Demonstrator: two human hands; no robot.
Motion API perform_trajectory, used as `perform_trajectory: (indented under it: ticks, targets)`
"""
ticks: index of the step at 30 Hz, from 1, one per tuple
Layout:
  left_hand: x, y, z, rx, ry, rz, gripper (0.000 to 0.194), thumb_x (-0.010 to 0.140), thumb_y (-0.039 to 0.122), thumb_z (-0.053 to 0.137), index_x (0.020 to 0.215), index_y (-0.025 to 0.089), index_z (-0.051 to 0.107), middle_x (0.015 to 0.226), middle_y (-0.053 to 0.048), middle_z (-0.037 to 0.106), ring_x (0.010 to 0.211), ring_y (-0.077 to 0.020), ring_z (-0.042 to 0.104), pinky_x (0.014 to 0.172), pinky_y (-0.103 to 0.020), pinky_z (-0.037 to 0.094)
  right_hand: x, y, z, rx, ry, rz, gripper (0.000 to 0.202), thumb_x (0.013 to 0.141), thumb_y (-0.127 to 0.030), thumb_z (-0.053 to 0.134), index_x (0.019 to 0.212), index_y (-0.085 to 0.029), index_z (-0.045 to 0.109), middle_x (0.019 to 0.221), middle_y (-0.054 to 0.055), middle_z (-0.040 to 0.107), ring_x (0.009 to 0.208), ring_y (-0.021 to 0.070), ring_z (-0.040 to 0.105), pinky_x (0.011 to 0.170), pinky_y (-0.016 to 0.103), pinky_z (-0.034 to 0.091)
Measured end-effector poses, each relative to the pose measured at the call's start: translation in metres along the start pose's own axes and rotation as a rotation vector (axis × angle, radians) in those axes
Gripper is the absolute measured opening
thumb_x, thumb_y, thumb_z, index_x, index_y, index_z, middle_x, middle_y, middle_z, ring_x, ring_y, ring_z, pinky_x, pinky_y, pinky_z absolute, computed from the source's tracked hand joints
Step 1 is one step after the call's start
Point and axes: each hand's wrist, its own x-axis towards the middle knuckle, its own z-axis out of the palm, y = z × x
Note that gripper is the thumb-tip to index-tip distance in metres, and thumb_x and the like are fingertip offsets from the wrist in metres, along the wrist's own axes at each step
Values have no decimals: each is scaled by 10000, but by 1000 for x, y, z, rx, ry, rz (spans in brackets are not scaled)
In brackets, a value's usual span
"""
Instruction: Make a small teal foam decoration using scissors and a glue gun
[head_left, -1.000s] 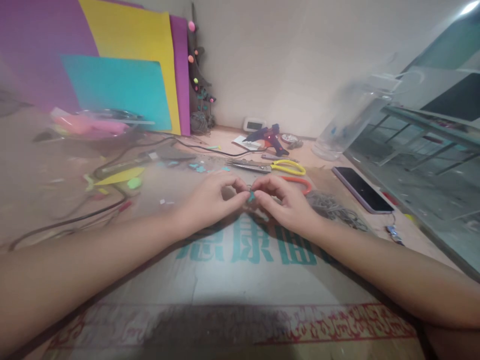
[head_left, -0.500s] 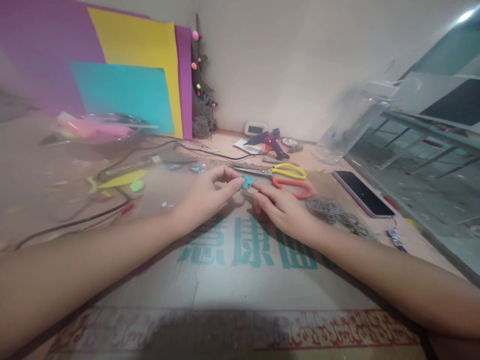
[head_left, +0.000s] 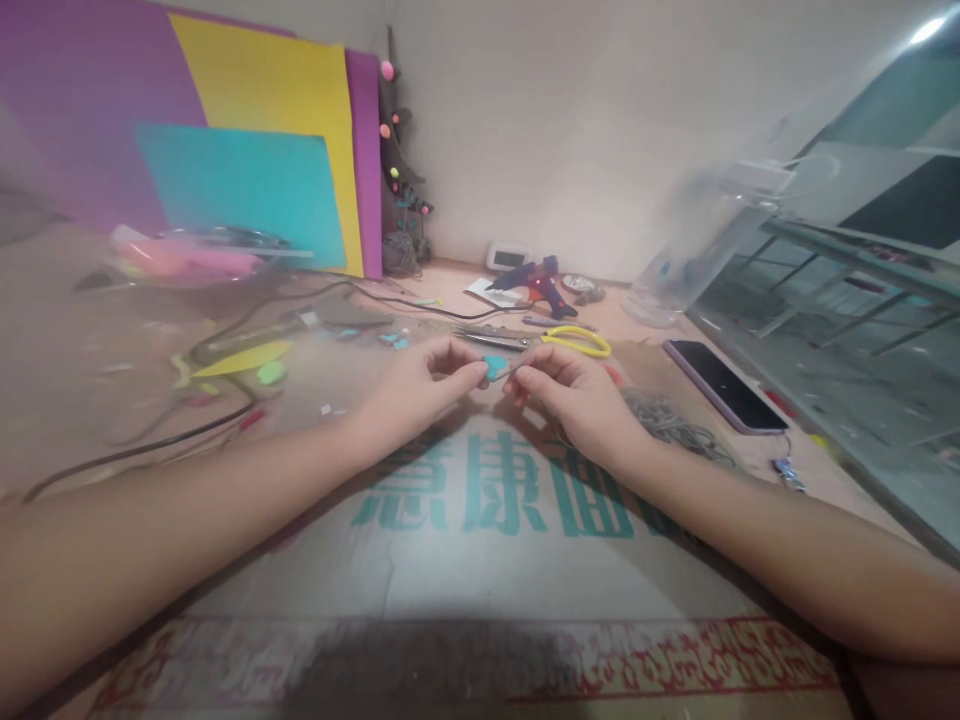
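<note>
Between the thumb and fingers of my left hand [head_left: 442, 375] is a small teal piece [head_left: 494, 366], which looks like cut foam or felt. My right hand [head_left: 566, 390] pinches a thin grey cord [head_left: 507, 374] beside it. The cord's end reaches the teal piece; whether it is attached, I cannot tell. Just behind my hands lie scissors [head_left: 576, 341] with one yellow and one orange handle, the orange one mostly hidden by my right hand. A loose bundle of grey cord [head_left: 675, 430] rests under my right forearm.
A dark blue glue gun [head_left: 544, 285] stands at the back near a small white clock-like device [head_left: 508, 256]. On the right are a phone [head_left: 724, 385] and a clear plastic jug [head_left: 697, 250]. Coloured sheets [head_left: 247, 195] lean at the left; a black cable [head_left: 142, 450] crosses the table.
My right hand has shifted slightly and closed into a pinch on the grey cord, now covering most of the orange scissor handle. My left hand still holds the teal piece.
</note>
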Motion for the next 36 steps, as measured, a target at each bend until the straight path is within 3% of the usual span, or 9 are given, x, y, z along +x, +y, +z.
perform_trajectory:
  ticks: [14, 19, 24, 32, 36]
  targets:
    - [0, -6, 1, 21, -135, -19, 232, 837, 386, 621, 787, 159, 621, 750, -7, 643, 689, -136, 576, 648, -260, 431, -2, -5, 4, -96, -38, -53, 163, 811, -278, 697, 866, -195, 568, 779, -15, 637, 692, 109, 620, 662, 255, 498]
    - [0, -6, 2, 7, -130, -18, 230, 833, 386, 623, 782, 161, 612, 754, -10, 649, 686, -136, 583, 643, -254, 441, -3, -6, 5, -64, -80, 45, 202, 824, -331, 680, 945, -199, 588, 830, 4, 671, 678, 116, 633, 609, 250, 514]
    - [-1, -5, 1, 19, -136, -25, 232, 836, 380, 620, 775, 157, 615, 729, -4, 636, 666, -128, 571, 628, -249, 434, -6, -9, 6, -67, -106, 105, 201, 846, -377, 658, 886, -194, 584, 732, -10, 658, 615, 110, 603, 514, 221, 465]
    - [-1, -6, 2, 47, -174, -57, 234, 823, 387, 618, 771, 159, 629, 714, -14, 644, 654, -138, 572, 615, -258, 430, -2, -5, 5, -98, -71, 17, 219, 813, -366, 694, 862, -191, 573, 738, -18, 631, 596, 96, 593, 513, 217, 467]
    - [-1, -6, 2, 53, -222, -4, 228, 837, 384, 597, 808, 167, 661, 741, -16, 665, 672, -140, 584, 623, -257, 436, -2, -5, 5, -107, -74, 10, 227, 825, -375, 686, 834, -194, 548, 680, -19, 638, 595, 109, 626, 512, 220, 481]
